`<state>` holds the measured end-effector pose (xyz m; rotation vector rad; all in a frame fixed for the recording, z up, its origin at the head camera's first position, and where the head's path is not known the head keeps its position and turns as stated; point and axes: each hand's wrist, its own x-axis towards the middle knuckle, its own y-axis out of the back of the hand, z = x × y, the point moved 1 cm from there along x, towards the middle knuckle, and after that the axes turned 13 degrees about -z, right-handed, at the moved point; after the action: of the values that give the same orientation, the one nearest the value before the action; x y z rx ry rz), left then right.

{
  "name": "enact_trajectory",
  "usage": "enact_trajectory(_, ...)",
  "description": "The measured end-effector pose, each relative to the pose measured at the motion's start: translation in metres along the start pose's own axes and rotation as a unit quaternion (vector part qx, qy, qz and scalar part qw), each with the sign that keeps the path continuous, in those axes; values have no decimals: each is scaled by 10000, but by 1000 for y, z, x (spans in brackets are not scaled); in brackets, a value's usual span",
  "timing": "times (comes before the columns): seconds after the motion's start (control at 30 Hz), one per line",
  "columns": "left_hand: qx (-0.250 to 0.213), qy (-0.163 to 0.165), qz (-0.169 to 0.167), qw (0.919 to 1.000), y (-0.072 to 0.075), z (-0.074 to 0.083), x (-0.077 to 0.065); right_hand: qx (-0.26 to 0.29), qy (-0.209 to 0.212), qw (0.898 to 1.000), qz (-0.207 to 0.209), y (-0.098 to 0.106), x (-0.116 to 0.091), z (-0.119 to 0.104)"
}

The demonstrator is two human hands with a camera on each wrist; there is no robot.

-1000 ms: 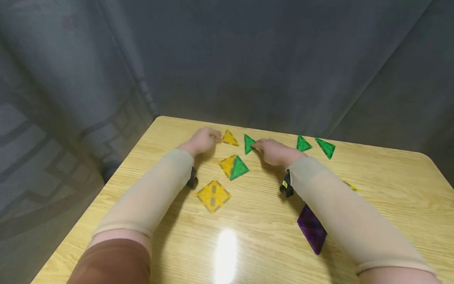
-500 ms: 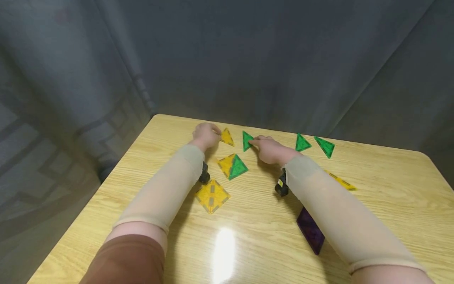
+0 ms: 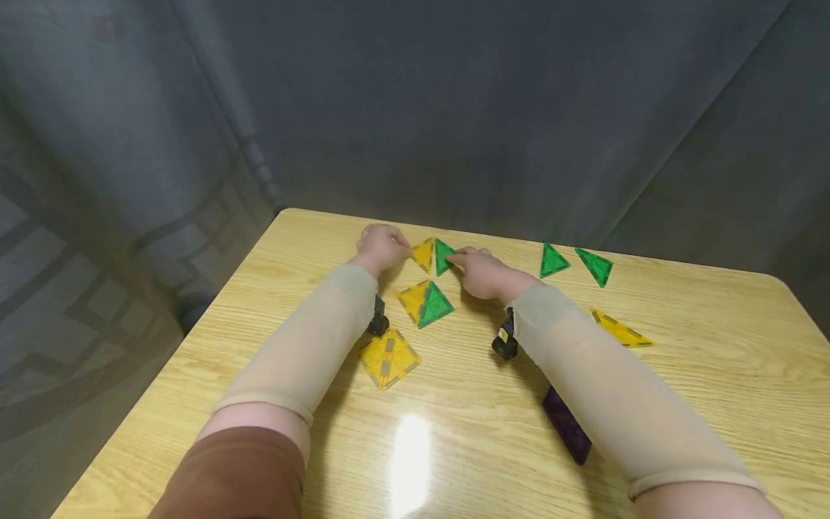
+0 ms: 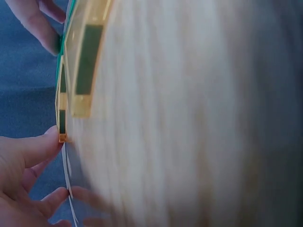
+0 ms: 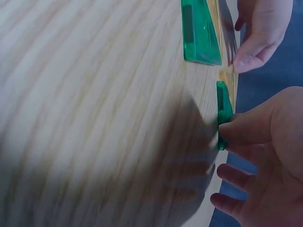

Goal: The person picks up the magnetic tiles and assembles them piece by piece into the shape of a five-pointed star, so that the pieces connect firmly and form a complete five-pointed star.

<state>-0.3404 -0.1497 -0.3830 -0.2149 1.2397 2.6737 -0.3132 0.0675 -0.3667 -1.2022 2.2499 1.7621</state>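
Note:
My left hand point(image 3: 384, 247) pinches the outer corner of a translucent yellow triangular magnetic tile point(image 3: 424, 254) near the table's far edge. Opposite it, thumb and forefinger of my right hand point(image 3: 483, 272) hold a green triangular magnetic tile point(image 3: 444, 256). These two tiles lie side by side with long edges facing, a thin gap showing in the head view. Just nearer lies a joined yellow-and-green diamond point(image 3: 436, 305). An all-yellow diamond point(image 3: 390, 358) lies closer still, partly behind the left wrist camera. In the right wrist view, the held green tile point(image 5: 223, 109) is seen almost edge-on.
Two green triangles point(image 3: 553, 261) lie at the back right. A long yellow triangle point(image 3: 620, 330) lies beyond my right forearm, which partly covers a purple tile point(image 3: 566, 425). Grey curtain point(image 3: 454, 130) hangs behind the wooden table point(image 3: 467, 447).
The yellow tile has turned and shifted right under my left hand. My right hand has brought the green tile left, narrowing the gap between them. More of the long yellow triangle shows.

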Motion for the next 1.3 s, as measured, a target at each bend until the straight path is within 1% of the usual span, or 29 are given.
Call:
enact_trajectory(0.13,131,-9,12,9999,-3,-1,2,-62,-113,9999,-22,-2,0,-4)
enact_trajectory(0.27,141,24,-9,9999,-3,-1,1,-21,-219,9997,-72,-3,0,-6)
enact_trajectory(0.37,162,5,-66,9998,-4,3,1,34,-260,9996,-70,-4,-1,-3)
enact_trajectory(0.47,194,-34,-164,9997,-4,7,0,204,-186,9996,-81,-4,-2,1)
enact_trajectory(0.57,260,-97,-342,9990,-3,9,-1,541,43,9985,-88,-1,-9,6)
enact_trajectory(0.67,321,-218,-614,9974,3,11,-2,954,215,9952,-68,9,-29,16)
enact_trajectory(0.77,326,-364,-757,9959,13,14,-4,1177,302,9926,85,26,-60,34)
enact_trajectory(0.87,322,-563,-695,9955,23,22,-8,1325,254,9904,290,40,-98,59)
enact_trajectory(0.97,520,-863,-676,9926,26,38,-13,1484,11,9876,509,46,-135,88)
enact_trajectory(1.03,767,-1136,-728,9879,23,51,-15,1502,-191,9864,632,45,-152,107)
enact_trajectory(1.13,1254,-1472,-955,9765,10,73,-20,1302,-396,9883,692,34,-164,131)
enact_trajectory(1.23,1866,-1778,-1266,9579,-9,93,-25,1026,-448,9912,708,17,-163,146)
enact_trajectory(1.27,2078,-1884,-1386,9498,-17,98,-27,987,-432,9915,725,11,-161,149)
enact_trajectory(1.3,2314,-2007,-1513,9398,-25,103,-28,983,-411,9915,740,6,-159,151)
